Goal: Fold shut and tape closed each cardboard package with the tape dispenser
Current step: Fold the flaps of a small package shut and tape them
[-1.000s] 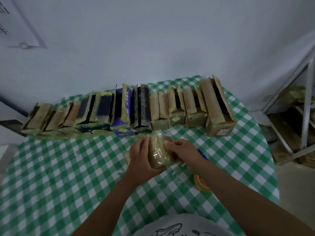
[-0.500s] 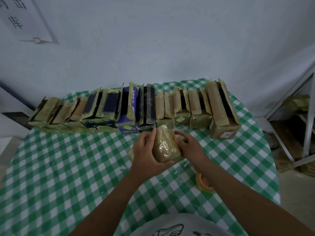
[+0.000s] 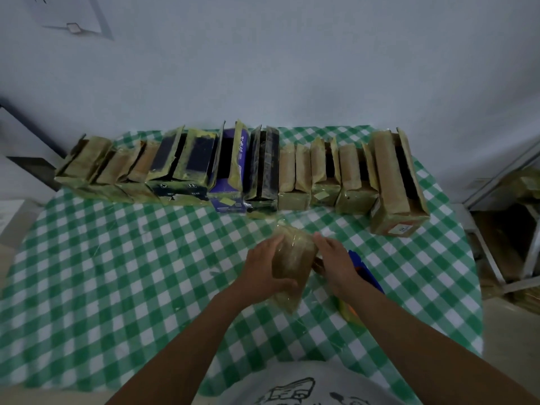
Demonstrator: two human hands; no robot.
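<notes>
A small brown cardboard package (image 3: 290, 260), glossy with tape, sits at the table's middle. My left hand (image 3: 263, 266) grips its left side, thumb curled under the near end. My right hand (image 3: 336, 263) presses flat against its right side, fingers fairly straight. The blue and orange tape dispenser (image 3: 365, 276) lies on the cloth just right of my right hand, mostly hidden by that wrist and forearm. A row of open packages (image 3: 295, 173) stands along the far edge, flaps up.
The round table wears a green-and-white checked cloth (image 3: 117, 273). The biggest open box (image 3: 397, 182) closes the row's right end. A metal shelf frame (image 3: 502, 229) stands off the right edge. White wall behind.
Both hands have shifted on the package: it now lies more lengthwise toward me, the left hand wrapping its side. The camera tilted slightly; the row of boxes stays put.
</notes>
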